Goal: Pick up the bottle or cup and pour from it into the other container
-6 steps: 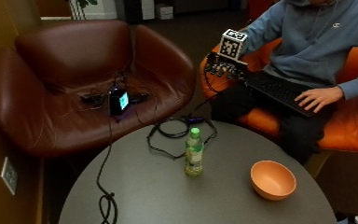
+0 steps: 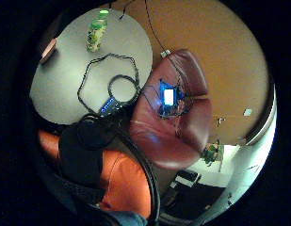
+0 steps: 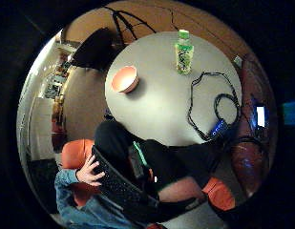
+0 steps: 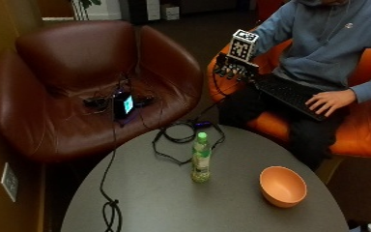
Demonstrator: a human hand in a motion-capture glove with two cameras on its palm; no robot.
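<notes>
A green-capped bottle point(image 4: 200, 158) stands upright near the middle of the round grey counter point(image 4: 153, 203), with an orange bowl point(image 4: 282, 186) to its right and a little nearer, well apart from it. The person sits in an orange chair point(image 4: 359, 130) on the far right side of the counter. Their gloved right hand point(image 4: 234, 70) is raised in the air beyond the far edge of the counter, well away from the bottle and bowl and touching neither. The fingers point(image 4: 227, 72) hang down from the hand and hold nothing; whether they are straight or loosely curled cannot be told. The bare hand point(image 4: 329, 101) rests on a black keyboard point(image 4: 288, 94) across the person's lap. A black cable point(image 4: 173, 137) lies coiled on the far part of the counter just behind the bottle. To the far left stands a brown leather armchair point(image 4: 63, 87) with a small lit device point(image 4: 123, 105) on its seat.
</notes>
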